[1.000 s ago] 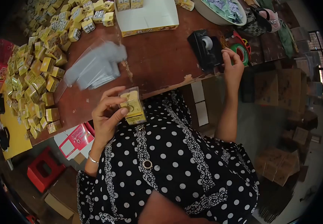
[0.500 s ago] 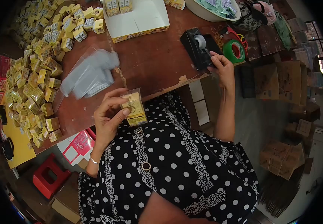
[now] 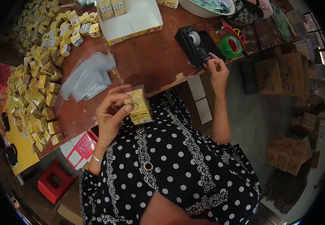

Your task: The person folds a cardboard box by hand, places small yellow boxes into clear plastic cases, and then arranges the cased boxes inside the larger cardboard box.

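Note:
My left hand [image 3: 112, 110] is closed round a small yellow box [image 3: 140, 112] in a clear plastic sleeve, with the thumb across its front. The box is held just above my lap, off the table edge. Over at the right, my right hand [image 3: 218, 71] pinches at the front end of the black tape dispenser [image 3: 194, 48], which carries a roll of clear tape [image 3: 194, 38]. The strip between those fingertips is thin and barely visible. Flat clear plastic sleeves [image 3: 89, 77] lie in a loose stack on the table beyond my left hand.
Many yellow boxes [image 3: 38, 97] are heaped at the left. A white-lined carton tray [image 3: 132, 22] holds a few boxes. Green tape [image 3: 230, 45] and red-handled scissors [image 3: 239, 34] sit by the dispenser. A white basin [image 3: 207, 12] stands behind; a red stool [image 3: 55, 180] is below left.
My right hand has shifted slightly, with its fingertips still at the dispenser's front end. The box in my left hand has turned a little, showing more of its side. The whole view has moved slightly.

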Available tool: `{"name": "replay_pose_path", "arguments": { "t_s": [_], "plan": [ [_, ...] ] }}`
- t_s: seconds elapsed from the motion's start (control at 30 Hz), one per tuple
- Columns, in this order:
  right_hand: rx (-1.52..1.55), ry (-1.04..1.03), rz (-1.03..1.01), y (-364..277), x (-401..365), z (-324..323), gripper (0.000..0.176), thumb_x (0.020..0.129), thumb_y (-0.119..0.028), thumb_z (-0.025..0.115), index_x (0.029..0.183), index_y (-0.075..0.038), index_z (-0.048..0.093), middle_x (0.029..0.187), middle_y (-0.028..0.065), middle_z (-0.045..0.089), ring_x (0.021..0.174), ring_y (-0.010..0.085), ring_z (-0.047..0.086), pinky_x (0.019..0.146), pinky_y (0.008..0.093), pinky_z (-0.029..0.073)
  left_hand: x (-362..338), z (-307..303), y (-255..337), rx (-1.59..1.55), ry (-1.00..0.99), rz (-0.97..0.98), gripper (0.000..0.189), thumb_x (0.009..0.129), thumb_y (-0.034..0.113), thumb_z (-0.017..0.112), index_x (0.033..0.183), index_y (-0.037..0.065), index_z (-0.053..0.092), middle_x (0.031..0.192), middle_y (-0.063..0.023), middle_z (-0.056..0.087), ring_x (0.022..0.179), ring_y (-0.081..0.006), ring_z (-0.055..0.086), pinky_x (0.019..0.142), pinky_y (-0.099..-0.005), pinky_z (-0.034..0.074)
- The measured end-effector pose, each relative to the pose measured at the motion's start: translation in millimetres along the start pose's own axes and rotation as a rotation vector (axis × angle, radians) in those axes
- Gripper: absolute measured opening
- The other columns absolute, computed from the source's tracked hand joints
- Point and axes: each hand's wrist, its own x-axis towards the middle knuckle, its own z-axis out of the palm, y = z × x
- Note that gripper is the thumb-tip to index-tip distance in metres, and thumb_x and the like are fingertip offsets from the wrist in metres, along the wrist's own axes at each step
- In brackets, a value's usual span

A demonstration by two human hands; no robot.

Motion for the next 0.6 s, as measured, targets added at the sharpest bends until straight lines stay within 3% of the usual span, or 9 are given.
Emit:
{"name": "replay_pose_path", "arguments": {
  "t_s": [0.07,0.2,0.3,0.33,0.37,0.43,0.6],
  "plan": [
    [-0.016,-0.002,-0.031,0.1,0.6,0.8,0.012,0.1,-0.009,0.066,0.1,0.003,0.065,0.134,0.0193,0.06,0.11,0.0161,0.065,0.087,0.0294,0.06,3.9,1.1,-0.5,-0.001,0.008,0.025,0.026,0.093,-0.004,0.07,0.118,-0.001,0.066,0.144,-0.0175,0.051,0.122,-0.0222,0.062,0.102,-0.0342,0.051],
    [-0.164,0.099,-0.041,-7.0,0.5,-5.2,0.009,0.101,-0.005,0.065,0.1,0.004,0.064,0.135,0.0177,0.061,0.095,0.0137,0.068,0.082,0.0277,0.06,9.1,4.0,5.5,-0.037,0.072,0.062,0.027,0.093,-0.006,0.069,0.12,-0.001,0.066,0.145,-0.0145,0.05,0.122,-0.0219,0.062,0.103,-0.0343,0.051],
    [-0.165,0.164,-0.223,-50.1,-12.5,22.7,0.007,0.101,-0.005,0.064,0.103,0.002,0.065,0.111,0.01,0.069,0.085,0.0091,0.064,0.079,0.0244,0.057,9.9,6.7,18.4,0.174,0.085,0.157,0.028,0.092,-0.008,0.068,0.119,0.0,0.068,0.142,-0.0111,0.049,0.119,-0.02,0.062,0.1,-0.0327,0.054],
    [-0.113,0.082,-0.205,-67.1,-18.8,33.1,0.007,0.101,-0.002,0.062,0.106,0.001,0.065,0.095,0.0068,0.068,0.078,0.0093,0.063,0.074,0.0247,0.057,12.1,8.8,17.1,0.226,0.103,0.209,0.027,0.091,-0.008,0.07,0.117,0.002,0.07,0.142,-0.012,0.049,0.116,-0.0206,0.064,0.099,-0.031,0.055],
    [-0.102,0.078,-0.195,-83.9,-27.8,50.3,0.007,0.101,-0.002,0.062,0.106,0.001,0.065,0.095,0.0068,0.068,0.078,0.0093,0.063,0.074,0.0247,0.057,14.6,8.6,18.5,0.237,0.11,0.203,0.027,0.091,-0.008,0.07,0.117,0.002,0.07,0.142,-0.012,0.049,0.116,-0.0206,0.064,0.099,-0.031,0.055],
    [0.222,-0.202,-0.031,-116.2,-51.8,93.8,0.009,0.1,0.0,0.061,0.108,0.001,0.065,0.088,0.0065,0.067,0.072,0.01,0.063,0.069,0.0262,0.058,20.6,11.6,22.5,0.565,0.073,0.408,0.027,0.089,-0.007,0.072,0.114,0.003,0.072,0.142,-0.0137,0.049,0.115,-0.0225,0.065,0.098,-0.0327,0.056],
    [0.266,-0.431,0.149,-137.2,-85.5,156.0,0.011,0.102,-0.004,0.06,0.111,0.001,0.062,0.083,0.006,0.064,0.068,0.0112,0.061,0.066,0.0267,0.056,23.2,21.6,22.6,0.666,0.12,0.517,0.028,0.086,-0.008,0.074,0.111,0.004,0.074,0.139,-0.0166,0.051,0.116,-0.0302,0.067,0.099,-0.0389,0.057]
  ]
}}
